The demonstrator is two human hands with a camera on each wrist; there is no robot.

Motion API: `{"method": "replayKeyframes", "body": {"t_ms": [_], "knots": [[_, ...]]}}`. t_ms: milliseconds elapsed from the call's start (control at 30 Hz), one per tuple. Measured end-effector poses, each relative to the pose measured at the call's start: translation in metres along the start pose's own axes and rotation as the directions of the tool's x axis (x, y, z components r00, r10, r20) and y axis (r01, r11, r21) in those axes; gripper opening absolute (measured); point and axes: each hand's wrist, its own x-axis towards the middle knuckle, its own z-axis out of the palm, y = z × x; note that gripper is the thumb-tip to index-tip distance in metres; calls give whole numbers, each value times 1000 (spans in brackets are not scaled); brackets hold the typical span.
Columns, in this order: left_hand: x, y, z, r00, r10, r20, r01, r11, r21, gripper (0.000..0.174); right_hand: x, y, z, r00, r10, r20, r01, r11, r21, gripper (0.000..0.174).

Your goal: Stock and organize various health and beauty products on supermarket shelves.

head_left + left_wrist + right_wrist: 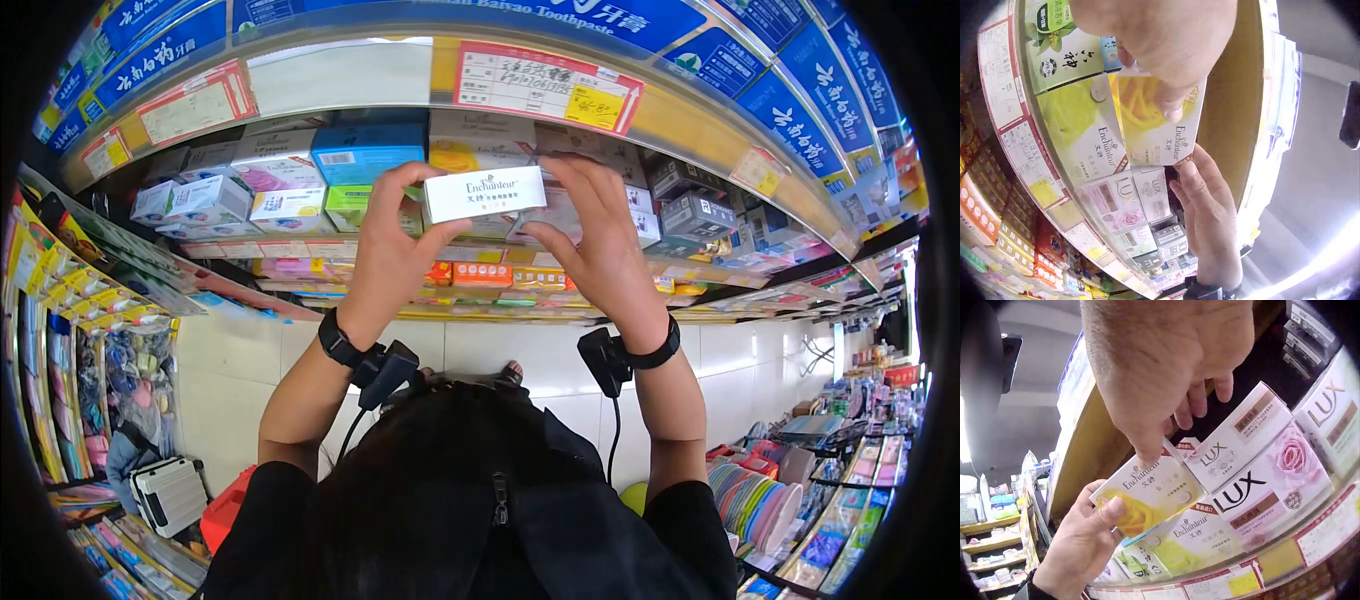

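Note:
A white Enchanteur soap box with a yellow flower on its broad face is held between two hands at the front of a shelf. The left hand grips one end, its thumb on the flower face. At the other end the right hand pinches the box between thumb and fingers, which the box partly hides. Beneath it lies a green Enchanteur box. Pink LUX boxes stand beside the right hand.
A shelf edge with price tags runs above the hands, with blue toothpaste boxes over it. Another tagged ledge lies below the soap. Tiled floor, a white suitcase and stacked colourful basins are lower down.

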Motion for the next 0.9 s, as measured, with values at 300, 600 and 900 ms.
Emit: {"method": "replayKeyframes", "body": {"t_ms": [300,600,900], "knots": [[-41,-5,-73,980,-100,-173,65,978,-198,59,18,-9,17,988,-130,81,140,981,-134,43],[-131,-33,-124,873,-385,-299,341,921,-190,56,19,-15,51,979,-94,181,153,925,-349,43],[-144,-37,-126,884,-401,-242,356,911,-209,55,19,-17,50,978,-36,208,108,932,-346,41]]}}
